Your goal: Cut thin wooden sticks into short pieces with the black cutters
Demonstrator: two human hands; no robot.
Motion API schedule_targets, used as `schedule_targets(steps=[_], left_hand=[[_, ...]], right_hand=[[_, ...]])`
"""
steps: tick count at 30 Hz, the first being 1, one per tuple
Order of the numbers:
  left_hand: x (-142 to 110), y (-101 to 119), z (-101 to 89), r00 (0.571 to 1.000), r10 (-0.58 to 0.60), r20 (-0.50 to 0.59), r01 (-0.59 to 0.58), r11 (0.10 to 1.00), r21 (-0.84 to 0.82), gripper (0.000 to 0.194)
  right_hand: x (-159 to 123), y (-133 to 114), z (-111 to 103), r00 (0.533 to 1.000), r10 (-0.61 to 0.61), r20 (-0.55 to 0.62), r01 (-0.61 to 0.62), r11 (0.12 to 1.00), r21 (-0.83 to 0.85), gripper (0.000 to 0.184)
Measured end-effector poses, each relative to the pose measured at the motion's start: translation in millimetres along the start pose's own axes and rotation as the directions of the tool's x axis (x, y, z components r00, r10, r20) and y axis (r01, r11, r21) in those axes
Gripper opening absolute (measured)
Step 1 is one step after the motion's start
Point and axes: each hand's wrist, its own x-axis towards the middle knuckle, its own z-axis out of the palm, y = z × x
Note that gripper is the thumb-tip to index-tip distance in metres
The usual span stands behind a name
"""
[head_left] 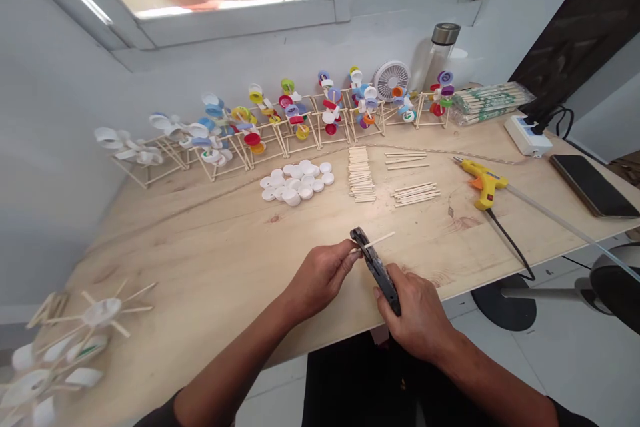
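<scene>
My left hand (323, 277) pinches one end of a thin wooden stick (383, 239) above the front of the table. Around the handles of dark pliers (379, 272) my right hand (417, 310) is closed. The stick passes across the jaws of the pliers, and its free end points to the upper right. Beyond my hands lie a column of short cut sticks (361, 175), a bundle of longer sticks (416, 194) and a few more sticks (407, 160). White bottle caps (296, 181) are heaped to the left of the columned sticks.
Stick frames with colourful cap wheels (295, 110) line the wall. A yellow glue gun (483, 181), a phone (595, 185) and a power strip (527, 135) lie right. White cap wheels (101, 311) sit at the left corner. A small fan (392, 81) and glass bottle (440, 57) stand behind.
</scene>
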Motion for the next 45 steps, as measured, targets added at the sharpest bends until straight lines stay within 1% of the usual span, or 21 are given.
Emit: schedule_targets(steps=[3, 6, 8, 10, 12, 15, 17, 19, 21, 23, 25, 27, 30, 33, 37, 41, 45], left_hand=[[0, -4, 4.4, 0.999, 0.007, -0.042, -0.004, 0.998, 0.06, 0.024], [2, -10, 9.7, 0.996, 0.019, -0.086, -0.007, 0.989, 0.145, 0.022], [3, -12, 14.1, 0.991, 0.044, -0.124, -0.016, 0.976, 0.219, 0.02], [3, -13, 19.1, 0.98, 0.094, -0.176, -0.037, 0.952, 0.303, 0.017], [1, -12, 23.9, 0.957, 0.159, -0.241, -0.047, 0.909, 0.415, 0.017], [-2, -10, 29.1, 0.916, 0.267, -0.301, -0.03, 0.791, 0.611, 0.017], [-3, -8, 30.1, 0.893, 0.334, -0.3, -0.031, 0.712, 0.702, 0.015], [-4, -7, 29.3, 0.879, 0.384, -0.283, -0.044, 0.656, 0.753, 0.014], [-4, -6, 28.0, 0.87, 0.416, -0.266, -0.057, 0.619, 0.783, 0.014], [-3, -4, 27.3, 0.866, 0.429, -0.258, -0.059, 0.6, 0.798, 0.012], [-2, -3, 27.5, 0.871, 0.419, -0.258, -0.054, 0.602, 0.797, 0.012], [-2, -3, 27.8, 0.886, 0.392, -0.247, -0.052, 0.613, 0.788, 0.015], [-2, -2, 26.6, 0.911, 0.357, -0.206, -0.078, 0.64, 0.764, 0.019], [-3, -2, 23.8, 0.919, 0.348, -0.187, -0.116, 0.69, 0.714, 0.021], [-7, 0, 21.7, 0.919, 0.348, -0.187, -0.151, 0.747, 0.648, 0.022], [-11, 4, 22.1, 0.927, 0.319, -0.196, -0.152, 0.798, 0.583, 0.021], [-14, 9, 20.6, 0.946, 0.271, -0.176, -0.158, 0.864, 0.477, 0.019]], right_hand=[[3, 0, 1, 1.0, 0.011, 0.015, -0.011, 1.0, 0.002, 0.005], [7, 0, 5, 0.999, 0.045, 0.005, -0.045, 0.999, -0.011, 0.004], [9, 1, 6, 0.997, 0.073, -0.001, -0.073, 0.997, -0.011, 0.005], [9, 1, 5, 0.996, 0.088, -0.003, -0.088, 0.996, 0.009, 0.005], [8, 2, 3, 0.996, 0.089, -0.001, -0.089, 0.995, 0.041, 0.007], [6, 2, -3, 0.996, 0.082, 0.025, -0.084, 0.993, 0.087, 0.008], [4, 2, -6, 0.996, 0.07, 0.052, -0.076, 0.99, 0.122, 0.009], [3, 1, -9, 0.996, 0.054, 0.069, -0.064, 0.987, 0.151, 0.009], [2, 1, -11, 0.997, 0.043, 0.07, -0.054, 0.984, 0.167, 0.01], [1, 0, -12, 0.997, 0.042, 0.066, -0.053, 0.982, 0.18, 0.01], [0, 0, -12, 0.997, 0.052, 0.06, -0.063, 0.978, 0.199, 0.011], [-1, 0, -12, 0.996, 0.065, 0.056, -0.075, 0.973, 0.216, 0.01], [-3, 0, -11, 0.997, 0.066, 0.05, -0.075, 0.974, 0.214, 0.009], [-5, -1, -11, 0.997, 0.065, 0.028, -0.069, 0.981, 0.181, 0.009], [-11, -3, -10, 0.998, 0.06, 0.0, -0.059, 0.99, 0.128, 0.008], [-16, -4, -12, 0.999, 0.043, 0.016, -0.045, 0.988, 0.147, 0.008], [-22, -4, -12, 0.999, 0.045, -0.007, -0.044, 0.993, 0.111, 0.007]])
